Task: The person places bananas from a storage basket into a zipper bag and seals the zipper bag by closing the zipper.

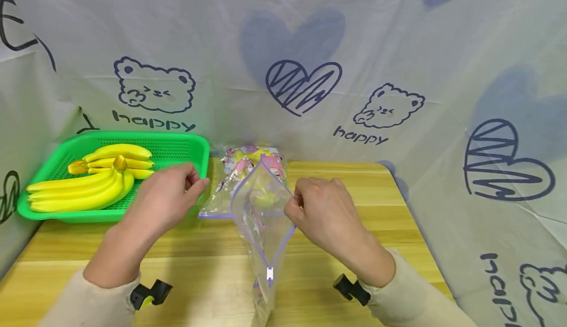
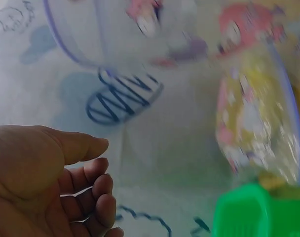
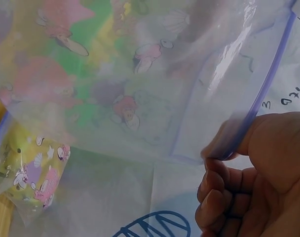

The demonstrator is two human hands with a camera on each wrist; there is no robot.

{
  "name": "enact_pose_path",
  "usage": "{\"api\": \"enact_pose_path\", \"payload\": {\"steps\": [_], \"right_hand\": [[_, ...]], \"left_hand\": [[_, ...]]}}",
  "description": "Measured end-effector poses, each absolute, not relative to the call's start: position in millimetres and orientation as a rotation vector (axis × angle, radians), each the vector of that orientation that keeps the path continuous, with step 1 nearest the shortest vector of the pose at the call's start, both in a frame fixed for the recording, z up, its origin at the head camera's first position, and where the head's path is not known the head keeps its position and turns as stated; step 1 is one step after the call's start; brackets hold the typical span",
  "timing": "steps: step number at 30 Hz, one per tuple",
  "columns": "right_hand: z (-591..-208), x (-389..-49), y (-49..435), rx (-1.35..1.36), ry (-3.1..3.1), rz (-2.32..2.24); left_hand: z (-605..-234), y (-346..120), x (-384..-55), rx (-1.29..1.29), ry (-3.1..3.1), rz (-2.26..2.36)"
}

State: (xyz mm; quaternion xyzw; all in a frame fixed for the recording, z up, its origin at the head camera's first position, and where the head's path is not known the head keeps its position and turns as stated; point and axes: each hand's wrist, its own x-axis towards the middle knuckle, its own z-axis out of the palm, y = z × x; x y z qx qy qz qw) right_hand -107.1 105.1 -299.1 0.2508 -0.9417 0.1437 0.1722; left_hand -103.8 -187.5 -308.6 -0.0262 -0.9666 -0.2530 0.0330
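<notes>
My right hand point(image 1: 325, 209) pinches the purple-edged rim of a clear zip bag point(image 1: 261, 218) printed with pink cartoon figures. The bag hangs upright with its mouth spread in a diamond shape, and a white slider point(image 1: 269, 273) sits at the near end of the zip. My left hand point(image 1: 161, 196) is in the air, apart from the bag, with loosely bent fingers and nothing in them; the left wrist view shows a gap between thumb point(image 2: 86, 147) and fingers. Below and behind it, a green basket point(image 1: 203, 152) holds yellow banana bunches point(image 1: 84, 189).
Behind the held bag, a second printed zip bag point(image 1: 228, 169) with something yellow inside lies at the back of the wooden table point(image 1: 354, 174). A pale cloth point(image 1: 230, 31) with hearts and bears rises at the back and sides.
</notes>
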Motion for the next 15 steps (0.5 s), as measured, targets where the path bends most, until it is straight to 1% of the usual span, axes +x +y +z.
{"api": "enact_pose_path", "payload": {"steps": [8, 15], "right_hand": [[-302.8, -109.5, 107.2, 0.725, -2.617, 0.416], [-305.2, -110.3, 108.9, 0.701, -2.633, 0.437]], "left_hand": [[-333.1, -253.3, -141.8, 0.05, -3.024, -0.685], [-353.5, -294.4, -159.0, 0.11, -3.017, -0.59]]}}
